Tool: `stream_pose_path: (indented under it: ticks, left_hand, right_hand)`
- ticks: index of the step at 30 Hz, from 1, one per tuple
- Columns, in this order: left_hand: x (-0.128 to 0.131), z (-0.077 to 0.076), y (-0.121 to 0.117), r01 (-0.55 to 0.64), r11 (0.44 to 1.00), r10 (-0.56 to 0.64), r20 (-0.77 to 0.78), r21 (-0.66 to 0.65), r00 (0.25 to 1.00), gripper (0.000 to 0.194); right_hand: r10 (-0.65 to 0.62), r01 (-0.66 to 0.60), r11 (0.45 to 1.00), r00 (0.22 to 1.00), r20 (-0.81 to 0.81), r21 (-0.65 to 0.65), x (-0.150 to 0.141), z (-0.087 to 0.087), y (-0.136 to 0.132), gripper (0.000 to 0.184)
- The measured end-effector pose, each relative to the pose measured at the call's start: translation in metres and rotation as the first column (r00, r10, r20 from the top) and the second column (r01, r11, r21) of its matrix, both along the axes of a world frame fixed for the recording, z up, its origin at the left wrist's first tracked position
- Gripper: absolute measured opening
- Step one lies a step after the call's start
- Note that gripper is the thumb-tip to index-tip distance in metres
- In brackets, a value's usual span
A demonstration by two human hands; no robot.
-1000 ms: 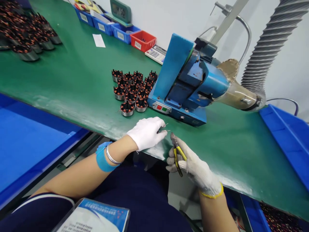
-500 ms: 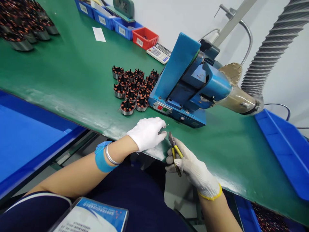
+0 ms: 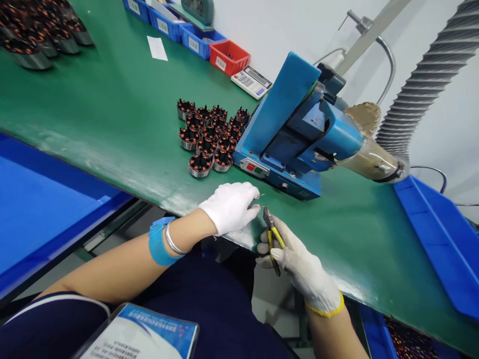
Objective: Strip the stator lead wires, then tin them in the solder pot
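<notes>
In the head view, my left hand (image 3: 232, 207), in a white glove, is closed near the table's front edge. Thin wire ends poke out past its fingertips; the part they belong to is mostly hidden in the hand. Close beside it on the right, my right hand (image 3: 297, 257), in a white glove with a yellow cuff, grips small cutting pliers (image 3: 274, 234) with yellow handles. Their jaws point up at the wire ends, near the left fingertips. Beyond my left hand, copper-wound motor stators (image 3: 200, 165) stand grouped on the green table (image 3: 123, 109).
A blue machine (image 3: 277, 172) with red and green buttons stands behind my hands, its duct leading to a grey hose (image 3: 422, 75). A calculator (image 3: 251, 82), a red bin (image 3: 229, 57) and blue bins line the wall. More stators (image 3: 35, 60) sit far left; a blue tray (image 3: 441, 239) is right.
The view has shifted slightly, so the bench things appear a little further right and lower. Both hands keep nearly the same pose, the pliers still close to the wire ends.
</notes>
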State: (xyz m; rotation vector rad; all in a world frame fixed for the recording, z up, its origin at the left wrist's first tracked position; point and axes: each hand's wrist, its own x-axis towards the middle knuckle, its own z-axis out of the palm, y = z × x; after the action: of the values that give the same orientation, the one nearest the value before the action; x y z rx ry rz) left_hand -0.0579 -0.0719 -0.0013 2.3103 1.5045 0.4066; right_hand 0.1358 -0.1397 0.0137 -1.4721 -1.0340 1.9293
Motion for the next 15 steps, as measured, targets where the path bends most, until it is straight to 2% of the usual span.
stream_pose_path:
  ticks: [5, 15]
  left_hand:
    - [0.0009, -0.0011, 0.0007, 0.002, 1.000, -0.002, -0.003, 0.005, 1.000, 0.028]
    - [0.0005, -0.0016, 0.0007, 0.001, 1.000, -0.001, 0.008, 0.001, 1.000, 0.027]
  right_hand:
    - [-0.021, 0.021, 1.000, 0.999, 0.041, 0.000, -0.0082, 0.0053, 0.0022, 0.078]
    - [-0.039, 0.037, 0.999, 0.994, 0.097, 0.028, -0.0094, 0.0051, 0.0002, 0.076]
